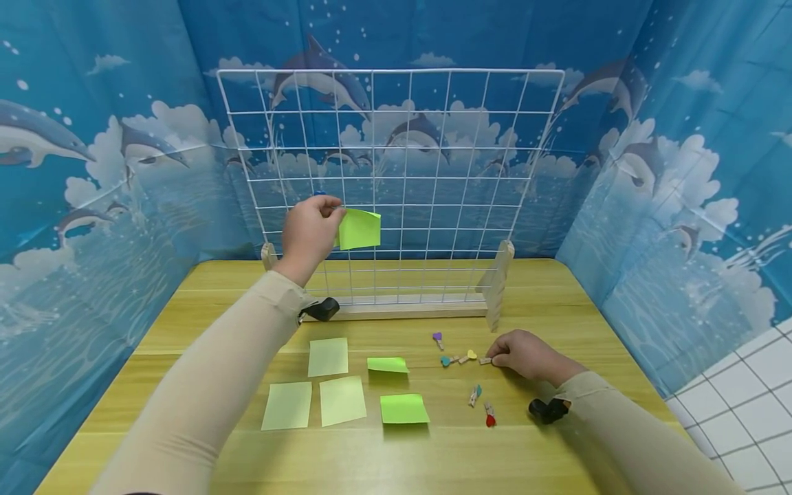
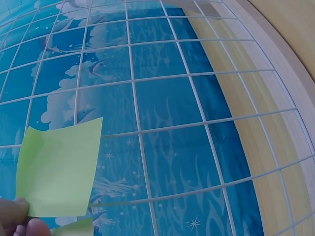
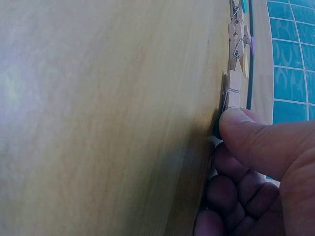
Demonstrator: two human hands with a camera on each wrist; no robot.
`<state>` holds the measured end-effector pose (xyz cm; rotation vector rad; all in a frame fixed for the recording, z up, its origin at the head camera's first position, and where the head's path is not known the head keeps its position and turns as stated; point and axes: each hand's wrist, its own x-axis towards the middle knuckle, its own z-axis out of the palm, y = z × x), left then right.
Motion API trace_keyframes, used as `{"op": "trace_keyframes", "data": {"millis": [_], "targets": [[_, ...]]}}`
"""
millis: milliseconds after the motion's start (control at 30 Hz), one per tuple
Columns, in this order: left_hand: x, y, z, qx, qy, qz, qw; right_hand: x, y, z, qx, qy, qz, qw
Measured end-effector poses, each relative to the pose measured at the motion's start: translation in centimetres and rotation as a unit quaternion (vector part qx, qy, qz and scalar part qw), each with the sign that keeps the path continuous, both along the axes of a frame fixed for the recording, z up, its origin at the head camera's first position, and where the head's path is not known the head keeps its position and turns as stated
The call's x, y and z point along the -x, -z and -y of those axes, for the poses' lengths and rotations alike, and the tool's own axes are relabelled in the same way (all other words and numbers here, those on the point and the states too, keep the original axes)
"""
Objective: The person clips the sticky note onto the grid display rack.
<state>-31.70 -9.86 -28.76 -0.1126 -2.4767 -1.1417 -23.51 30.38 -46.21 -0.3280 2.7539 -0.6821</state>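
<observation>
My left hand (image 1: 311, 230) is raised at the white wire grid (image 1: 403, 179), pinching a bright green sticky note (image 1: 361, 229) by its left edge. In the left wrist view, the note (image 2: 60, 169) overlaps the wires, and part of another green piece (image 2: 74, 227) shows under it. A bit of blue (image 1: 320, 193) peeks out above the left fingers. Down on the table, my right hand (image 1: 529, 356) pinches a small wooden clothespin (image 3: 233, 91) between thumb and finger. Beside it lie clothespins with a yellow heart (image 1: 471, 355) and a teal heart (image 1: 446, 361).
Three pale yellow notes (image 1: 328, 357) and two green notes (image 1: 404, 409) lie on the wooden table (image 1: 297, 460). Other clothespins, with purple (image 1: 438, 337), teal (image 1: 477, 392) and red (image 1: 491, 420) hearts, are near the right hand. Wooden feet (image 1: 497, 282) hold the grid upright before a dolphin curtain.
</observation>
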Motion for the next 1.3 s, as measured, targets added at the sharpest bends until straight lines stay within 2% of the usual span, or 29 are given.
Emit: {"op": "trace_keyframes", "data": {"millis": [267,900,1300], "targets": [[-0.05,0.09,-0.48,-0.004,-0.019,-0.005,0.9998,-0.13,-0.11,-0.01,0.0,-0.001,-0.001,1.0],[-0.03,0.89,-0.51,-0.031,-0.014,-0.04,0.9986,-0.05,-0.04,0.12,0.001,0.001,-0.001,1.0],[-0.01,0.82,-0.68,-0.025,-0.023,-0.042,0.9985,-0.08,-0.07,0.07,-0.001,-0.004,-0.007,1.0]]}}
